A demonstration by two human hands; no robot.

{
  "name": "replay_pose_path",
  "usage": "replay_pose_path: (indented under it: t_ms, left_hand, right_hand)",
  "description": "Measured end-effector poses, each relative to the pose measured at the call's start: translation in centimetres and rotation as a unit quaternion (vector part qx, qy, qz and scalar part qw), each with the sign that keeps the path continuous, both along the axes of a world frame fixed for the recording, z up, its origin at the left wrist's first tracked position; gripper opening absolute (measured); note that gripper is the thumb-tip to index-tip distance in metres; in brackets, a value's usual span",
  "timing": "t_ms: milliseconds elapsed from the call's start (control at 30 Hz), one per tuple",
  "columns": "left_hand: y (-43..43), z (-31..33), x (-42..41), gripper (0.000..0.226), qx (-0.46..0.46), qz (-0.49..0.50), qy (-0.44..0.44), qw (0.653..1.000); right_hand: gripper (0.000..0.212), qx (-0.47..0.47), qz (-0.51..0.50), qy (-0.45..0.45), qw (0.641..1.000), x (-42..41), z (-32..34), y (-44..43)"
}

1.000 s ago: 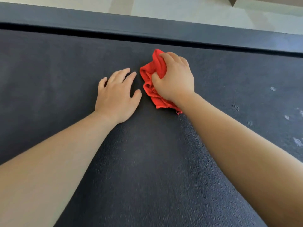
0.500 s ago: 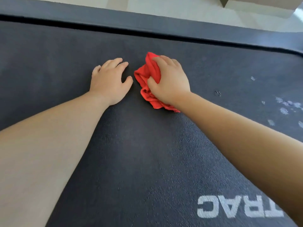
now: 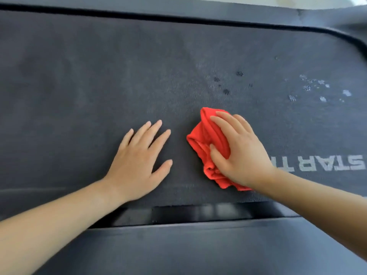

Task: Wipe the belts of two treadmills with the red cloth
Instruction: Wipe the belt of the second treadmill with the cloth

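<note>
Both my hands rest on the treadmill belt [image 3: 79, 86]. My left hand [image 3: 137, 161] lies flat on it, left of the cloth [image 3: 204, 139] and apart from it. My right hand [image 3: 238, 153] lies on top of the cloth, fingers [image 3: 220, 120] over its far edge. The lettering [image 3: 327, 165] sits on the belt right of my right hand. Scattered spots [image 3: 226, 91] lie beyond the cloth, more [image 3: 321, 90] off to the far right. The near side rail [image 3: 198, 249] runs under my forearms; the far side rail [image 3: 178, 10] lies behind the belt.

perhaps pale floor [image 3: 309, 2] along the top edge

red cloth [image 3: 206, 143]: bunched, lying on belt | belt [image 3: 99, 76]: dark grey, textured, light specks
</note>
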State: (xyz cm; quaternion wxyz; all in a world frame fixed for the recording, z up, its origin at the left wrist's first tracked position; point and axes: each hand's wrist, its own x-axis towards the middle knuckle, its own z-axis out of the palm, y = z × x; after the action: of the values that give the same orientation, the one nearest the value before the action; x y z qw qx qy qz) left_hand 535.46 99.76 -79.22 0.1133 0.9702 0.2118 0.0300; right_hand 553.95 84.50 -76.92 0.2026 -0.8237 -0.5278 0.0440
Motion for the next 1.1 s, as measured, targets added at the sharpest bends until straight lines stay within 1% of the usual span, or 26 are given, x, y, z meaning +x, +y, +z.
replay_pose_path:
  t_ms: [167,300,433,567,700,800,867,933,1100]
  left_hand:
    - [-0.5,0.3,-0.8,0.063,-0.009,0.009,-0.004,1.000]
    - [-0.7,0.2,-0.6,0.063,0.000,0.008,-0.001,1.000]
    - [-0.7,0.1,-0.5,0.063,-0.002,0.008,-0.013,1.000]
    - [-0.7,0.1,-0.5,0.062,0.000,0.010,-0.022,1.000]
    - [-1.0,0.5,-0.1,0.066,0.018,-0.009,0.012,1.000]
    - [-1.0,1.0,0.9,0.065,0.058,-0.080,0.048,0.994]
    - [-0.6,1.2,1.8,0.062,0.059,-0.098,0.059,0.992]
    - [0.1,1.1,2.7,0.059,0.053,-0.095,0.060,0.992]
    - [2.8,1.1,6.0,0.061,0.054,-0.061,0.039,0.996]
  right_hand:
    - [0.057,0.021,-0.040,-0.002,0.999,2.1,0.1,3.8]
    - [0.057,0.005,-0.071,-0.012,0.997,2.9,0.4,6.2]
    - [0.061,-0.010,-0.039,-0.011,0.999,0.7,0.4,2.5]
    - [0.062,0.014,-0.024,-0.013,1.000,-1.2,-0.1,-1.5]
    - [0.060,0.013,-0.053,-0.024,0.998,1.0,0.1,0.5]
    - [0.058,-0.003,-0.107,-0.020,0.994,3.5,0.4,3.6]
    - [0.058,-0.008,-0.114,-0.018,0.993,4.2,0.5,4.4]
    - [0.058,-0.008,-0.103,-0.015,0.995,4.1,0.4,3.6]
    - [0.058,0.015,-0.085,-0.015,0.996,4.9,0.0,1.0]
